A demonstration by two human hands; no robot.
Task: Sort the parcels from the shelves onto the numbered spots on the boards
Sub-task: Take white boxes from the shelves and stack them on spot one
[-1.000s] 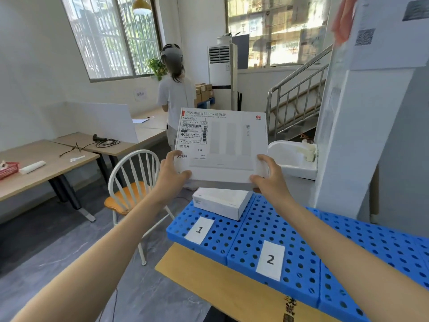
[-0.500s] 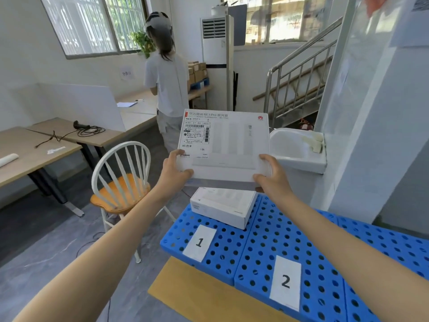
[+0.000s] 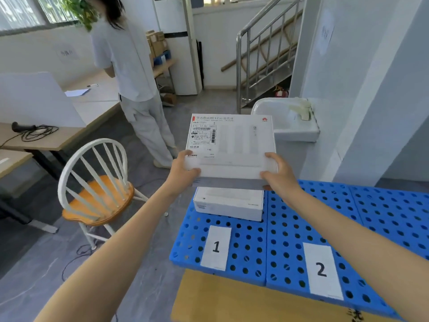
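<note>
Both hands grip: left hand [image 3: 183, 169], right hand [image 3: 279, 175] hold flat parcel [image 3: 232, 147] | above small parcel [image 3: 228, 203] at far edge of blue board [image 3: 246, 240]

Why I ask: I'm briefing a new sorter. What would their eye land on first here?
The big parcel at mid-frame, gripped at its near corners by the left hand and right hand. Just below it a small parcel lies on the blue boards, behind label 1, with label 2 to the right. At left stands a white chair, with a person beyond it.
</note>
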